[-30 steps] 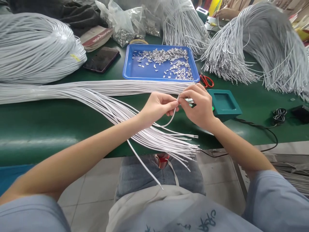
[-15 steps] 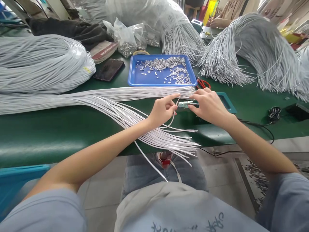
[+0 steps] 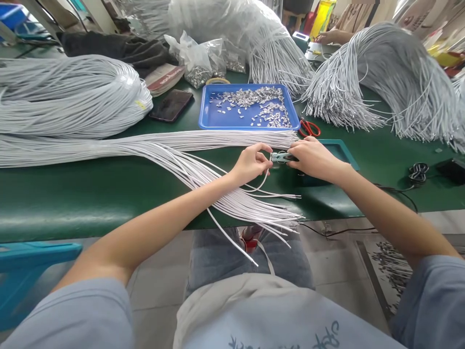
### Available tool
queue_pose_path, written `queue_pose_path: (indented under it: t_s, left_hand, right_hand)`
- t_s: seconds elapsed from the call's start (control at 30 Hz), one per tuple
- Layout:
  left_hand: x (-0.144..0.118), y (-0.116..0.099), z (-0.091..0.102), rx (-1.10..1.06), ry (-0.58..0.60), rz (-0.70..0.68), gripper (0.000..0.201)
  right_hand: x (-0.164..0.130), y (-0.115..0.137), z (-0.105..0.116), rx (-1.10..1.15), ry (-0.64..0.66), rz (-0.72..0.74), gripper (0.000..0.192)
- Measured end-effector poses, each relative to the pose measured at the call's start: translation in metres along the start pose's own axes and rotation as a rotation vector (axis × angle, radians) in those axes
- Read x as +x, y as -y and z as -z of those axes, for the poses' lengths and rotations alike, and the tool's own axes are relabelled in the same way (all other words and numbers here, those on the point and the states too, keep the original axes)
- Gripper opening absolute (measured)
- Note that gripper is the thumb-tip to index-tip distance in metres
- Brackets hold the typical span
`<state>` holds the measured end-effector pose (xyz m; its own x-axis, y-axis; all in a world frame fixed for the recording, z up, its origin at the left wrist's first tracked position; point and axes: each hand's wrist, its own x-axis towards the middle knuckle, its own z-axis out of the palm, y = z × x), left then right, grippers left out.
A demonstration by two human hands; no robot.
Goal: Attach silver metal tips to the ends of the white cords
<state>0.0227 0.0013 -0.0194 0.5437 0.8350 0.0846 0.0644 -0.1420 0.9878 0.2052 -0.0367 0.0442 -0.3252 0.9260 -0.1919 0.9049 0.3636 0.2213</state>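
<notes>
At the far left of the green counter [image 3: 72,194] a large coil of white cord [image 3: 65,94] is seen, with a long bundle of cut cords [image 3: 152,145] laid flat in front of it and fanned out over the counter's near edge. Beyond these, a dark phone [image 3: 171,105] lies just left of a blue tray [image 3: 210,116] scattered with small metal clips [image 3: 254,99]. Nearer the middle, the left hand [image 3: 250,164] is closed in a pinch on the end of a single white cord [image 3: 258,184], which curves down from the fingers to the fanned ends. The cord end is held against a small metal tool [image 3: 279,156], gripped at its other end by the right hand [image 3: 314,159], whose fingers are curled over it. Compared with half a second earlier, the left forefinger is no longer stretched out but has been folded in, and both hands have been brought closer together at the tool. A teal box [image 3: 343,150] is partly covered by the right hand, with red-handled scissors [image 3: 309,128] just behind it. Farther right, a heap of clipped cords [image 3: 381,77] is arched over the counter, and a coiled black cable [image 3: 417,173] lies near the right edge.
</notes>
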Motion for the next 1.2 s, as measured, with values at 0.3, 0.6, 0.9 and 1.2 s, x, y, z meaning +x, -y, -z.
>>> queue_pose_path:
  t_s: [0.3,0.6,0.9,1.2]
  left_hand:
    - [0.005,-0.001,-0.003,-0.008,0.007,0.066,0.022]
    - [0.005,0.0,-0.003,0.02,0.005,0.025,0.023]
    - [0.003,-0.003,-0.004,-0.01,-0.005,0.031,0.023]
    - [-0.002,0.0,0.005,-0.066,-0.055,0.043,0.028]
  right_hand:
    - [-0.001,0.001,0.007,0.032,0.033,-0.029,0.024]
    - [0.001,-0.01,-0.005,0.158,-0.056,-0.05,0.029]
    - [0.003,-0.02,-0.008,0.339,-0.189,-0.283,0.044]
    - [0.003,-0.025,-0.013,0.546,-0.428,-0.329,0.044]
